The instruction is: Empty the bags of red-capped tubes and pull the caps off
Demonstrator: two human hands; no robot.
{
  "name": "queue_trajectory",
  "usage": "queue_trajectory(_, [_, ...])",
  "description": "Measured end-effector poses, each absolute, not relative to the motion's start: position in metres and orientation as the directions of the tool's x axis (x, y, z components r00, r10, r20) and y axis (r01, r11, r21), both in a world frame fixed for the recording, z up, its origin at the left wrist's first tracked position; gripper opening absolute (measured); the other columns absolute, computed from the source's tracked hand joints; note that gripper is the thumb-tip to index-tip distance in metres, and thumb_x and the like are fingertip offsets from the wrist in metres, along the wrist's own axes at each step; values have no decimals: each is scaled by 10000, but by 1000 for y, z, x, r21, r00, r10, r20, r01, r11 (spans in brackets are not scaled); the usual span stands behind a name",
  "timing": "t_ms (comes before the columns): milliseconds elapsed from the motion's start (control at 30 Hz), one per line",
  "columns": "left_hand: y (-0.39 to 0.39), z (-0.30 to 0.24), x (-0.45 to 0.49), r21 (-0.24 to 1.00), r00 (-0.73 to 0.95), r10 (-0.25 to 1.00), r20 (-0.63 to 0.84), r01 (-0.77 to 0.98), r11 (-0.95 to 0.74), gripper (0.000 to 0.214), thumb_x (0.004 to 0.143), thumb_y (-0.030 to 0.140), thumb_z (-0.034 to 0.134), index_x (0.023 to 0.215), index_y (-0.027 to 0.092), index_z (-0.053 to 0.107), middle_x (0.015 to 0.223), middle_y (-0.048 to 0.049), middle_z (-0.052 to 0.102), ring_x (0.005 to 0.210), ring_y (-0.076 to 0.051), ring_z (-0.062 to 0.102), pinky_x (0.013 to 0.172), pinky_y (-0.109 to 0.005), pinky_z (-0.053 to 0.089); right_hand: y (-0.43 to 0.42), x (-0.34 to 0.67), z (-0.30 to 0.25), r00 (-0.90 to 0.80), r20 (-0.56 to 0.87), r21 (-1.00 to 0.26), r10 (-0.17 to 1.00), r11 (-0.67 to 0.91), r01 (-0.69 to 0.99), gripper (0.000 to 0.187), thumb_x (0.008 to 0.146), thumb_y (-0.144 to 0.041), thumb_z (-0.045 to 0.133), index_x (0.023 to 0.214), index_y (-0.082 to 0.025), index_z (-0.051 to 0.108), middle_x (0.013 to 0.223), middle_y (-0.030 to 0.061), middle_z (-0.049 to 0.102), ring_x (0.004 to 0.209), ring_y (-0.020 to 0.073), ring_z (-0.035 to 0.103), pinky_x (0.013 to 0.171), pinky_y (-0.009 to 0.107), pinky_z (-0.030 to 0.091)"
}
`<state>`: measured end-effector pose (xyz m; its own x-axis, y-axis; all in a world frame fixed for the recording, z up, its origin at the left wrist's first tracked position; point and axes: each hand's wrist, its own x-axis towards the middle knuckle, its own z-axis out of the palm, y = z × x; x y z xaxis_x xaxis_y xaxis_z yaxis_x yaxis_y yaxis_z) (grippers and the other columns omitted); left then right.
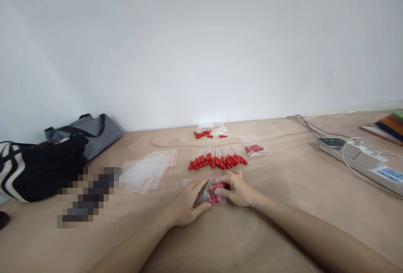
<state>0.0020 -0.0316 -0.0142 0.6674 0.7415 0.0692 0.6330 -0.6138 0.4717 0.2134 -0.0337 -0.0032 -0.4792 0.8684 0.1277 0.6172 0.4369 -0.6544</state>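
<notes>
A clear zip bag (206,193) with red-tipped sticks (216,195) inside lies on the table in front of me. My left hand (190,201) holds the bag's left side, thumb along the near edge and fingers along the far edge. At the right end, my right hand (237,189) is closed on the bag by the red tips; its curled fingers hide part of them. Just beyond my hands, a row of loose white sticks with red bulb tips (217,161) lies fanned out, tips toward me. A filled zip bag (254,146) rests to the right of that row.
Flat zip bags (147,170) are spread at the left. Loose red pieces (203,134) and another clear bag (212,128) lie near the wall. A black bag (47,168) and striped bag (100,134) stand far left; a power strip (362,161) with cables is right.
</notes>
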Motion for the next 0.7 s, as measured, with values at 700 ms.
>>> queue_trajectory(700, [-32, 9, 20, 722, 469, 876, 116, 566, -399, 466, 825, 445, 398, 1177, 150, 476, 1258, -103, 461, 1163, -233, 398, 994, -406, 290, 1, 274, 4, -147, 154, -958, 977, 184, 220, 376, 695, -527, 534, 723, -160, 610, 609, -7, 562, 564, 108, 481, 567, 255, 398])
